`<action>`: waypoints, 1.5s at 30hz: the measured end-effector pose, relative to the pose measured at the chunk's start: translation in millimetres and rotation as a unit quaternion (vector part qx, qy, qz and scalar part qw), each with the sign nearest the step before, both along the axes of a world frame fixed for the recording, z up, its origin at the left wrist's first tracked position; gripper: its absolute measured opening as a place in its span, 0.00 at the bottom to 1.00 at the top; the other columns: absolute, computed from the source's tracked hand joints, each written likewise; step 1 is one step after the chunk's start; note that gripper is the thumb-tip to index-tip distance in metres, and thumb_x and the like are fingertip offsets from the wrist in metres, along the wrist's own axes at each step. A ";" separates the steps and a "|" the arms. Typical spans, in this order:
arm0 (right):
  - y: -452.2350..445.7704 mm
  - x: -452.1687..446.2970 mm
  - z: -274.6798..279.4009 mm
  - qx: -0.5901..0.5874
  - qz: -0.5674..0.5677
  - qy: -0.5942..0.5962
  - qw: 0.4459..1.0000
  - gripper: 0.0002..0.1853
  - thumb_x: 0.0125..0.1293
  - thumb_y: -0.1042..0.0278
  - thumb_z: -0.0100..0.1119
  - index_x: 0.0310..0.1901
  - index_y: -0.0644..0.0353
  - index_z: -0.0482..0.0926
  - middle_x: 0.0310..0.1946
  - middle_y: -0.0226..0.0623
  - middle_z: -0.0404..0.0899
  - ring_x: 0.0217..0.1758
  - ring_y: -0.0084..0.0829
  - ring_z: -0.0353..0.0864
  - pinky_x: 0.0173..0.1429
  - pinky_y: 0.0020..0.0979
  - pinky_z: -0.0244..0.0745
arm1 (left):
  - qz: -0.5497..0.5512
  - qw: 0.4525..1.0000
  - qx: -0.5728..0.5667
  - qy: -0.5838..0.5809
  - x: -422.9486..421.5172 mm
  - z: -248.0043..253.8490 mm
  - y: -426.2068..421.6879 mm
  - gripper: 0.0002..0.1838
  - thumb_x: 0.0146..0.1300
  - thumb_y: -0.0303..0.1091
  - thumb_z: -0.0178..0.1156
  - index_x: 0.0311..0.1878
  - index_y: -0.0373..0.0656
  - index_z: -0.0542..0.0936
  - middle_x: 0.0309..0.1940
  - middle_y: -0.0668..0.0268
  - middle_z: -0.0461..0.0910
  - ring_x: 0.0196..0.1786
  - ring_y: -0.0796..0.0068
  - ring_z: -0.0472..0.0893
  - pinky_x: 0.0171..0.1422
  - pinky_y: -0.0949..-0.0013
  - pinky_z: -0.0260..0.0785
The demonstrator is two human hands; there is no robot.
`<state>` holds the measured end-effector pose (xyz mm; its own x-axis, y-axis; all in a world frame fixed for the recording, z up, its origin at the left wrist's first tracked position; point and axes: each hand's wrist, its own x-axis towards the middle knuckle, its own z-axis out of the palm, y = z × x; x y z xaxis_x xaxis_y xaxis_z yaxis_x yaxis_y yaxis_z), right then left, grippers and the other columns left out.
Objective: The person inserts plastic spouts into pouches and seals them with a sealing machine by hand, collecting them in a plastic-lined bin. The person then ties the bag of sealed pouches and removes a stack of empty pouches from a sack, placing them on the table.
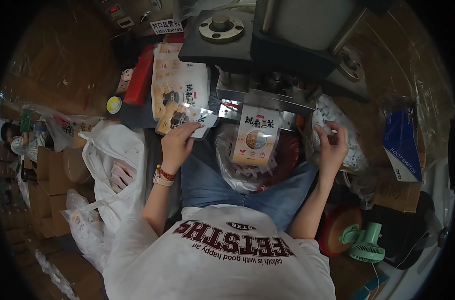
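My left hand (pixel 178 144) grips the edge of a printed pouch (pixel 181 118), which lies over the lower end of a stack of similar pouches (pixel 180 75). Another printed pouch (pixel 255 135) hangs from the front of the press machine (pixel 297 60), above a plastic-lined red bowl (pixel 287 155) between the knees. On the right, my right hand (pixel 332 142) is raised with thumb and forefinger pinched together beside a clear bag of small whitish pieces (pixel 345 135). Whatever sits between those fingertips is too small to make out.
A red box (pixel 139 75) and a yellow-lidded round tin (pixel 114 104) lie left of the stack. Beside my left arm stands a white sack (pixel 118 165). To the right are a blue foot-switch box (pixel 402 145) and a green fan (pixel 367 245).
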<state>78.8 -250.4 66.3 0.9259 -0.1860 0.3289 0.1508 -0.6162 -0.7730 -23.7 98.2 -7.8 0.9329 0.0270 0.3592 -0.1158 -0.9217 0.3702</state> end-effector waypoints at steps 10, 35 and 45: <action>69.6 -49.6 8.2 -0.030 0.448 -0.187 0.874 0.22 0.50 0.88 0.58 0.49 0.64 0.79 0.46 0.43 0.76 0.45 0.42 0.77 0.50 0.36 0.75 | -0.100 0.973 -0.170 -0.124 -6.8 61.4 -77.8 0.21 0.45 0.18 0.57 0.44 0.43 0.84 0.43 0.62 0.84 0.49 0.63 0.83 0.53 0.65 0.75; -18.6 30.6 -48.0 -0.153 0.049 -0.001 0.987 0.14 0.60 0.75 0.60 0.48 0.64 0.77 0.43 0.47 0.77 0.42 0.44 0.78 0.48 0.38 0.73 | 0.109 0.981 -0.160 0.001 71.3 18.3 -61.8 0.41 0.53 0.56 0.68 0.63 0.37 0.70 0.62 0.54 0.71 0.65 0.60 0.70 0.66 0.50 0.58; 40.5 -36.8 14.1 0.434 0.271 -0.032 0.859 0.10 0.66 0.82 0.53 0.49 0.66 0.72 0.42 0.38 0.74 0.47 0.32 0.80 0.53 0.28 0.73 | 0.034 0.980 -0.195 0.007 1.2 19.0 -17.9 0.18 0.49 0.18 0.57 0.44 0.42 0.84 0.41 0.63 0.85 0.50 0.60 0.82 0.53 0.69 0.74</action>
